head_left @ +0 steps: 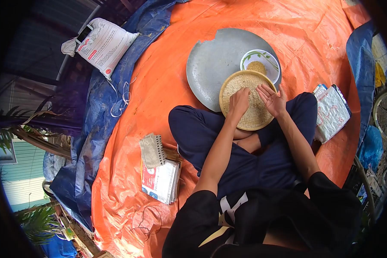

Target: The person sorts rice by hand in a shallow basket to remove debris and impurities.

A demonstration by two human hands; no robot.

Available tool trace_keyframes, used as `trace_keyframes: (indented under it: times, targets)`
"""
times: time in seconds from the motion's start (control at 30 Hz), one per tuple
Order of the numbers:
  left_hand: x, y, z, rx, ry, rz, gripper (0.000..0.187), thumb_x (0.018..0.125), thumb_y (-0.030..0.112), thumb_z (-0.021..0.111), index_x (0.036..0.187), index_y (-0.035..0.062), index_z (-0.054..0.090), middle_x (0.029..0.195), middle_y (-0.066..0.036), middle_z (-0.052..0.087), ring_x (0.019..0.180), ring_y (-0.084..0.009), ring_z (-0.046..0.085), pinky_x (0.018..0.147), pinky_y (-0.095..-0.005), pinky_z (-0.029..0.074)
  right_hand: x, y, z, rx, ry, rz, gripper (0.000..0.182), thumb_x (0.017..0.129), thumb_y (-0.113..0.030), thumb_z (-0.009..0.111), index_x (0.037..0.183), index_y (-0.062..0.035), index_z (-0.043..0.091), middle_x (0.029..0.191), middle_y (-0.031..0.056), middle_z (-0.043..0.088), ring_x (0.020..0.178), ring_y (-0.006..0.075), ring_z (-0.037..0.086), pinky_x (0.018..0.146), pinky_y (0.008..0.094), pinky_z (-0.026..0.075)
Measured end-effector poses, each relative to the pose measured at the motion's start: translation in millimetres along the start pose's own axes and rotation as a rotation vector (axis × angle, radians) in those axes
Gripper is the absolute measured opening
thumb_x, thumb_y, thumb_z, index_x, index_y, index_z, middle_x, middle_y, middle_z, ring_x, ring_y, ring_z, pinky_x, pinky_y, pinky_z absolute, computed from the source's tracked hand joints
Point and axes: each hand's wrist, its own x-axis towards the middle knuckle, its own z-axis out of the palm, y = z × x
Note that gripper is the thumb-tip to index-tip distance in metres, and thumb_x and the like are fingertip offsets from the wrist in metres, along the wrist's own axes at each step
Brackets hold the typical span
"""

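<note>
A round, shallow woven basket [248,121] full of pale grains that look like rice rests over my crossed legs. My left hand [239,102] is closed over the grains, fingertips pinched together; whatever they hold is too small or hidden to make out. Beside it, my right hand [272,101] lies open above the basket's right side, palm turned up and fingers stretched out. Just beyond the basket stands a white bowl [262,56] with green leaf patterns, holding a small heap of yellow-brown grains [256,66]. Both overlap a big grey round tray [210,64] with a chipped edge.
An orange tarp [155,81] spreads under me, with a blue tarp [92,142] along the left. A white sack [105,45] with a phone [84,34] on it lies at upper left. Left of me are a notebook [150,150] and stacked packets [161,180]; right, a silvery packet [332,112].
</note>
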Motion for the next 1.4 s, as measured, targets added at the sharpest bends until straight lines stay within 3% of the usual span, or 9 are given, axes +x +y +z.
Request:
trace_keyframes:
  times: [0.43,0.53,0.73,0.93,1.4]
  targets:
    - [-0.2,1.6,-1.0,-0.005,-0.009,-0.005,0.014,0.084,0.002,0.058,0.097,0.0049,0.061,0.096,-0.014,0.065,0.089,-0.036,0.064,0.077,-0.0444,0.051,-0.3,0.3,0.9,-0.037,-0.004,-0.003,0.087,0.095,-0.058,0.043,0.14,0.0156,0.029,0.145,0.0296,0.037,0.135,0.0344,0.041,0.113,0.0349,0.037]
    - [-1.2,2.0,-1.2,-0.03,0.013,0.026,0.011,0.086,0.003,0.053,0.094,0.0042,0.06,0.093,-0.017,0.065,0.087,-0.0386,0.063,0.076,-0.0469,0.05,-0.3,0.7,2.0,-0.051,0.011,-0.012,0.087,0.095,-0.059,0.041,0.138,0.016,0.033,0.142,0.0304,0.04,0.132,0.0346,0.045,0.111,0.036,0.038]
    - [-0.1,2.0,-0.7,-0.004,-0.031,-0.022,0.016,0.081,0.001,0.061,0.097,0.0045,0.061,0.097,-0.014,0.066,0.091,-0.0347,0.064,0.078,-0.0434,0.051,0.3,1.4,1.1,-0.06,0.011,-0.003,0.087,0.094,-0.059,0.041,0.138,0.0161,0.034,0.142,0.0303,0.041,0.132,0.0345,0.045,0.112,0.0358,0.038]
    - [-0.2,1.2,0.3,-0.014,-0.017,-0.014,0.016,0.081,0.001,0.062,0.096,0.0045,0.062,0.097,-0.014,0.066,0.091,-0.0346,0.065,0.078,-0.0432,0.052,0.9,1.7,-0.2,-0.081,0.01,0.0,0.087,0.094,-0.06,0.041,0.137,0.0161,0.035,0.141,0.0299,0.042,0.132,0.0343,0.046,0.111,0.0357,0.038]
    - [-1.3,2.3,-0.6,-0.061,-0.005,0.019,0.011,0.085,0.001,0.055,0.094,0.0034,0.06,0.094,-0.018,0.065,0.088,-0.0386,0.063,0.076,-0.0464,0.051,0.5,2.4,0.6,-0.088,0.024,0.017,0.087,0.095,-0.061,0.039,0.137,0.0156,0.036,0.14,0.0288,0.044,0.131,0.0336,0.047,0.111,0.0354,0.039]
